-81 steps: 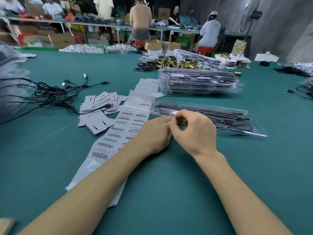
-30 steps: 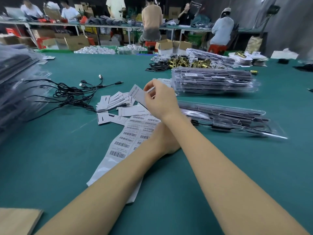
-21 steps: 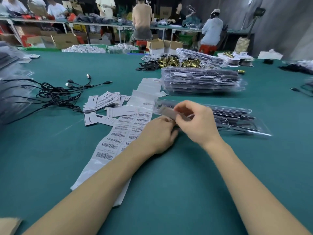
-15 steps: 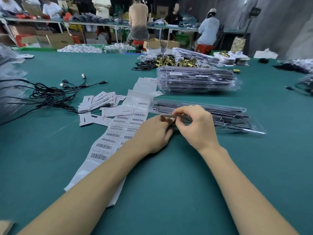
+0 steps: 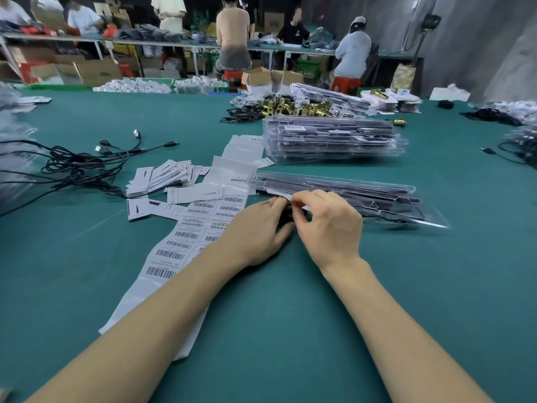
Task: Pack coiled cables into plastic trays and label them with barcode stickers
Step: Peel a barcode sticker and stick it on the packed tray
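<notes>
A small stack of clear plastic trays (image 5: 363, 196) holding dark cables lies on the green table in front of me. My right hand (image 5: 328, 225) pinches a white card (image 5: 280, 194) at the near left end of the top tray. My left hand (image 5: 255, 228) lies beside it, fingertips touching the same tray end; what sits under its fingers is hidden. A long sheet of barcode stickers (image 5: 186, 237) runs under my left forearm.
A taller stack of packed trays (image 5: 331, 139) stands behind. Loose white cards (image 5: 165, 177) and black cables (image 5: 78, 165) lie to the left. Brass parts (image 5: 293, 107) sit further back. People work at far tables.
My right hand reached left to the card pile, lifted one white card, carried it back and lowered it onto the near tray end. The left hand stayed at the tray.
</notes>
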Available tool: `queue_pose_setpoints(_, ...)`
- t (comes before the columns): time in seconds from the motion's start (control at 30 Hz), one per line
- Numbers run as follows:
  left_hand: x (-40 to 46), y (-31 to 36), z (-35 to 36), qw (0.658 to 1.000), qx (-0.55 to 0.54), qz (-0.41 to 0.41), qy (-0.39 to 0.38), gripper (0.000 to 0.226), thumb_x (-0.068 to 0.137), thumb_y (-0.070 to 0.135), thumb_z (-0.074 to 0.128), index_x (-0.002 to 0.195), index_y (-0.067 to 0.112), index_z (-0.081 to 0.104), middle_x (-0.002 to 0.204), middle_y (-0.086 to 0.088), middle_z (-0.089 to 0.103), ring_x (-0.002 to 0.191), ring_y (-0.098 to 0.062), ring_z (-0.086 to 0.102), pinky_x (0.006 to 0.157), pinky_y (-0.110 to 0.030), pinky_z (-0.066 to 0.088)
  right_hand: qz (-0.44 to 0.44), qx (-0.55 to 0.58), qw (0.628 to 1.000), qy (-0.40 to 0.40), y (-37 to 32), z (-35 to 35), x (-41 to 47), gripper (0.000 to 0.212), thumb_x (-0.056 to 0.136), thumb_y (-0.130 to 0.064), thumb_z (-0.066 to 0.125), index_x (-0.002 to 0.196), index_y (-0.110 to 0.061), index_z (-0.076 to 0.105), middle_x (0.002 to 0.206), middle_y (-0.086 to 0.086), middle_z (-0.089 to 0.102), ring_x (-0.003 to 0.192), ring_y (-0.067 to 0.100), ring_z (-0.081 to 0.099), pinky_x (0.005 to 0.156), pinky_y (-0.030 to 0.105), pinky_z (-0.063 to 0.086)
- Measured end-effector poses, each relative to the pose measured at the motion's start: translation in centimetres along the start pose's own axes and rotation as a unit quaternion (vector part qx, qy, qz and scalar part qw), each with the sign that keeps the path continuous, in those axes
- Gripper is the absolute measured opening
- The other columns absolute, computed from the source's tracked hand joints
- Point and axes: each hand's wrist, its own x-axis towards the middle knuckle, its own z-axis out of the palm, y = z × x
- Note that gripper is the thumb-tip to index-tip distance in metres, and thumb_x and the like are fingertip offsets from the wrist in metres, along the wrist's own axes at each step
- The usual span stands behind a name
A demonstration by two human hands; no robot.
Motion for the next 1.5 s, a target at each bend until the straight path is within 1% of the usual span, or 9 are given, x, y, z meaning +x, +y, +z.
queue_pose_setpoints(0.3,-0.1,-0.9,-1.0,0.998,-0.04,0.017,-0.036,0.031,0.1,0.035,0.048,0.125,0.018,0.054,0.122,-0.001,0.066,0.11,-0.023,0.06,0.091,-0.038,0.046,0.068,0.061,0.989,-0.12,-0.5,0.0,-1.4,0.03,0.089,-0.021,0.061,0.118,-0.023,0.067,0.098,0.003,0.071,0.094,0.024,0.063,0.078,0.035,0.049)
queue_pose_setpoints(0.5,-0.2,-1.3,-1.2,0.996,0.009,0.049,-0.07,0.027,0.1,0.034,0.044,0.119,0.015,0.048,0.119,-0.003,0.063,0.11,-0.024,0.054,0.093,-0.035,0.04,0.062,0.083,0.981,-0.164,-0.7,0.0,-1.6,0.028,0.088,-0.02,0.056,0.113,-0.021,0.068,0.1,-0.004,0.07,0.103,0.018,0.056,0.087,0.037,0.049)
queue_pose_setpoints(0.6,0.0,-1.6,-1.5,0.993,0.043,0.048,-0.097,0.029,0.1,0.037,0.042,0.12,0.016,0.046,0.118,-0.003,0.064,0.109,-0.026,0.053,0.098,-0.038,0.038,0.048,0.064,0.981,-0.175,-0.6,0.0,-1.7,0.032,0.09,-0.02,0.055,0.118,-0.017,0.069,0.117,-0.004,0.07,0.114,0.019,0.057,0.094,0.037,0.049)
queue_pose_setpoints(0.9,0.0,-3.0,-2.9,0.99,0.017,0.097,-0.1,0.046,0.1,0.046,0.047,0.143,0.03,0.051,0.135,0.011,0.061,0.12,-0.014,0.054,0.106,-0.032,0.038,0.045,0.012,0.971,-0.234,-0.9,0.0,-1.7,0.024,0.094,-0.024,0.046,0.114,-0.019,0.058,0.106,-0.006,0.064,0.109,0.019,0.05,0.084,0.038,0.043)
queue_pose_setpoints(1.1,-0.7,-4.4,-4.0,0.992,-0.122,0.036,-0.021,0.024,0.093,0.035,0.067,0.115,0.028,0.075,0.108,0.012,0.075,0.097,-0.006,0.068,0.088,-0.026,0.049,0.026,-0.034,0.964,-0.261,-1.0,0.2,-1.7,0.037,0.095,-0.025,0.045,0.13,-0.018,0.057,0.133,-0.003,0.059,0.124,0.02,0.047,0.094,0.04,0.042)
queue_pose_setpoints(1.17,-1.0,-5.4,-4.3,0.993,-0.117,0.007,-0.01,0.02,0.091,0.036,0.068,0.107,0.03,0.078,0.106,0.01,0.076,0.104,-0.007,0.068,0.094,-0.028,0.049,0.027,-0.054,0.961,-0.269,-1.1,0.3,-1.7,0.041,0.095,-0.027,0.043,0.135,-0.019,0.053,0.137,-0.004,0.056,0.125,0.02,0.046,0.096,0.039,0.041)
queue_pose_setpoints(1.27,-1.2,-6.0,-4.2,0.994,-0.111,0.008,-0.007,0.021,0.09,0.033,0.071,0.108,0.028,0.078,0.117,0.006,0.073,0.119,0.002,0.057,0.102,-0.021,0.043,0.012,-0.081,0.955,-0.286,-1.4,0.4,-1.8,0.053,0.097,-0.03,0.038,0.15,-0.025,0.037,0.14,-0.004,0.05,0.128,0.021,0.042,0.096,0.039,0.04)
queue_pose_setpoints(1.4,-1.4,-5.9,-4.2,0.992,-0.115,0.042,-0.008,0.022,0.091,0.033,0.07,0.112,0.032,0.075,0.112,0.018,0.071,0.107,0.005,0.058,0.096,-0.013,0.04,0.006,-0.115,0.943,-0.311,-2.2,0.9,-2.0,0.054,0.1,-0.038,0.031,0.154,-0.03,0.028,0.153,0.003,0.034,0.134,0.026,0.033,0.099,0.041,0.034)
queue_pose_setpoints(1.5,-1.3,-5.6,-4.0,0.994,-0.107,0.037,-0.015,0.034,0.088,0.043,0.064,0.115,0.025,0.075,0.114,0.014,0.069,0.105,-0.003,0.06,0.097,-0.02,0.042,0.021,-0.125,0.934,-0.333,-3.4,1.3,-2.0,0.057,0.1,-0.046,0.027,0.153,-0.024,0.025,0.162,0.002,0.019,0.137,0.032,0.027,0.103,0.047,0.03)
